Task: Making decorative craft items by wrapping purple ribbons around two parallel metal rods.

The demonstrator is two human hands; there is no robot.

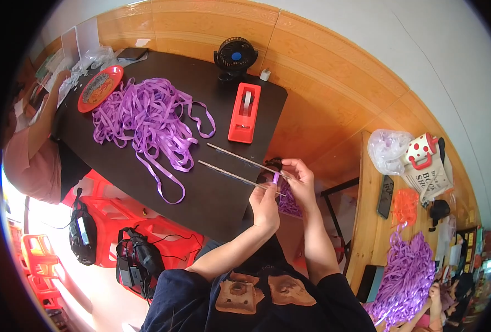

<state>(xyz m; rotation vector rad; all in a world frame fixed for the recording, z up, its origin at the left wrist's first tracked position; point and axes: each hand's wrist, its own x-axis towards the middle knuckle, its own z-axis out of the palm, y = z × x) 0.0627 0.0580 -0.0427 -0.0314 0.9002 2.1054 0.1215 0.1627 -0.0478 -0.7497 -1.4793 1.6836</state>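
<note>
Two thin twisted metal rods stick out side by side over the dark table's right end. A short stretch of purple ribbon spans them near their close ends. My left hand is closed at the nearer rod, fingers pinched where the ribbon meets it. At the farther rod, my right hand pinches the ribbon's other side with thumb and fingers. The fingertips partly cover the ribbon and rod ends. More purple ribbon hangs below, between my wrists. A large heap of purple ribbon loops lies left of the rods.
On the dark table are a red tape dispenser, a black fan and a red plate. A person sits at the left. Red stools carry black bags. A wooden table at right holds more ribbon.
</note>
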